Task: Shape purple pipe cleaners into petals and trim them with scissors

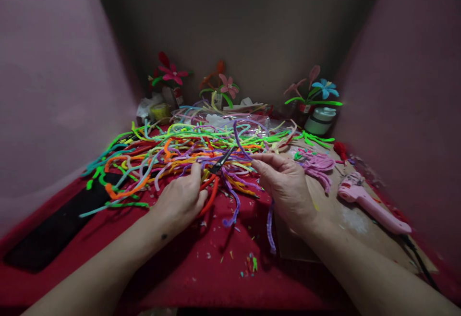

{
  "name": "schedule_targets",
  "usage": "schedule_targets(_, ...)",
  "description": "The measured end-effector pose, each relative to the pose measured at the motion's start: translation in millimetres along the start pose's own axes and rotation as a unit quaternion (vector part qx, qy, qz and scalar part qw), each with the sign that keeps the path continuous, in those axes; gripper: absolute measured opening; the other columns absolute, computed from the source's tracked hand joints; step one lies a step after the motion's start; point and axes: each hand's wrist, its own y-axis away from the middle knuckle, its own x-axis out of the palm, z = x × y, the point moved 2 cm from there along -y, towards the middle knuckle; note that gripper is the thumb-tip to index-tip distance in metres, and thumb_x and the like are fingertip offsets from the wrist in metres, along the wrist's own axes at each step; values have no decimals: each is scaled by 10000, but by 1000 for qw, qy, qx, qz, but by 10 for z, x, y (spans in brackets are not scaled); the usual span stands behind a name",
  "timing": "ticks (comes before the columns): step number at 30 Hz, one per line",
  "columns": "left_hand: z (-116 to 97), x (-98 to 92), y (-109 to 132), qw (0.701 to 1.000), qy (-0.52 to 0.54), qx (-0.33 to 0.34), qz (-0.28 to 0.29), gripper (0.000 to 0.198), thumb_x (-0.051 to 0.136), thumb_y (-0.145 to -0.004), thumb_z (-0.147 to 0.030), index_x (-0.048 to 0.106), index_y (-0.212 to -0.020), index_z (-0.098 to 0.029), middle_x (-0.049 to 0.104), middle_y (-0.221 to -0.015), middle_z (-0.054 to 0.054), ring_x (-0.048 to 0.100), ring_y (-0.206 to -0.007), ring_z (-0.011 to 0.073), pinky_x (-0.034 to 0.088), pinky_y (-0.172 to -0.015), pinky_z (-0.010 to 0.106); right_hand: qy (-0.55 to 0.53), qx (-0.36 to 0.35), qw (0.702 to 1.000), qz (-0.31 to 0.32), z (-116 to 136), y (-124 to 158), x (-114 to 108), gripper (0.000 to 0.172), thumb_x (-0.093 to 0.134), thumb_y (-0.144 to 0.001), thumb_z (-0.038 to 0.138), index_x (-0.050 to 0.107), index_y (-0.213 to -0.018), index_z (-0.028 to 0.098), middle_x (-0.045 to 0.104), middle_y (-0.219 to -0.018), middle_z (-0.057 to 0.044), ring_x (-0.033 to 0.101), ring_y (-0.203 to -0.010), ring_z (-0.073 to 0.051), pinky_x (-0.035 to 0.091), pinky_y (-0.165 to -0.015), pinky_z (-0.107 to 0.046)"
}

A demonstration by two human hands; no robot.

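My left hand [182, 198] is closed around red-handled scissors [218, 166], whose dark blades point up and to the right. In my right hand [284, 186], thumb and fingers pinch a purple pipe cleaner [240, 140]. Its upper part curves above the fingers, close to the scissor tips; I cannot tell whether they touch. A purple length [271, 227] hangs below the same hand. Behind both hands spreads a tangled heap of pipe cleaners [180, 138] in many colours. A bent purple pipe cleaner [234, 205] lies between the hands.
A pink glue gun [374, 203] rests on a cardboard sheet [345, 244] at right, near a bundle of pinkish-purple pipe cleaners [319, 164]. Pipe-cleaner flowers [326, 88] and a white jar [320, 121] stand at the back. A black flat object [54, 229] lies left. Clippings dot the red cloth [201, 277].
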Motion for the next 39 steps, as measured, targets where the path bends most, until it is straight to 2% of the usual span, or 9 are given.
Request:
schedule_targets(7, -49, 41, 7, 999, -18, 9, 44, 126, 368, -798, -238, 372, -911, -181, 600, -718, 69, 613, -678, 246, 354, -546, 289, 18, -18, 1000, -8, -12, -20, -24, 133, 656, -705, 281, 607, -715, 157, 406, -475, 79, 271, -405, -36, 187, -386, -195)
schedule_targets(11, -96, 58, 15, 990, 136, -2, 35, 108, 439, -778, -259, 342, -769, -212, 535, -626, 6, 556, -566, 186, 340, -505, 264, 32, -18, 999, 17, -16, -26, -21, 161, 605, -754, 291, 550, -679, 160, 379, -426, 86, 291, -378, -40, 189, -372, -189)
schedule_targets(13, -152, 39, 28, 947, 315, -47, 54, 146, 474, -773, -279, 344, -763, -213, 511, -568, -30, 494, -456, 134, 330, -442, 233, 32, -23, 999, 31, -15, -12, -8, 157, 588, -767, 284, 547, -679, 161, 387, -420, 85, 301, -375, -41, 202, -372, -184)
schedule_targets(16, -286, -16, 55, 830, 543, -84, 98, 161, 529, -769, -292, 410, -809, -192, 491, -476, -60, 414, -364, 84, 302, -374, 188, 22, -5, 998, 62, -29, 39, 33, 126, 582, -769, 272, 562, -709, 163, 421, -444, 78, 321, -386, -42, 223, -377, -180)
schedule_targets(19, -381, -80, 68, 737, 673, -60, 38, 202, 630, -711, -245, 488, -827, -159, 555, -578, -38, 481, -458, 65, 374, -437, 164, 40, 20, 994, 99, -62, 111, 89, 108, 594, -757, 258, 582, -721, 157, 469, -485, 62, 356, -415, -46, 256, -399, -186)
schedule_targets(21, -403, -87, 77, 698, 713, -61, 7, 208, 653, -701, -230, 508, -829, -152, 561, -605, -37, 494, -486, 61, 385, -450, 156, 71, 22, 990, 121, -83, 157, 123, 102, 600, -752, 248, 595, -717, 153, 485, -508, 54, 365, -431, -47, 266, -411, -190)
schedule_targets(28, -369, -97, 108, 698, 711, -84, -10, 164, 649, -713, -194, 505, -773, -145, 569, -537, -32, 506, -448, 71, 378, -428, 159, 26, 114, 976, 186, -136, 224, 190, 158, 605, -752, 267, 561, -658, 148, 461, -461, 62, 331, -397, -46, 220, -393, -201)
schedule_targets(34, -351, -119, 110, 701, 712, -42, 3, 244, 666, -692, -159, 474, -843, -165, 565, -576, -57, 484, -408, 56, 353, -389, 153, -153, 272, 909, 275, -234, 208, 184, 167, 578, -780, 263, 526, -667, 152, 327, -344, 104, 236, -324, -47, 202, -386, -214)
schedule_targets(39, -353, -134, 120, 705, 708, -41, 9, 261, 666, -683, -162, 458, -841, -171, 545, -563, -63, 469, -393, 58, 342, -369, 153, -205, 317, 878, 294, -267, 212, 182, 125, 585, -754, 207, 527, -661, 148, 329, -333, 109, 196, -318, -39, 194, -387, -207)
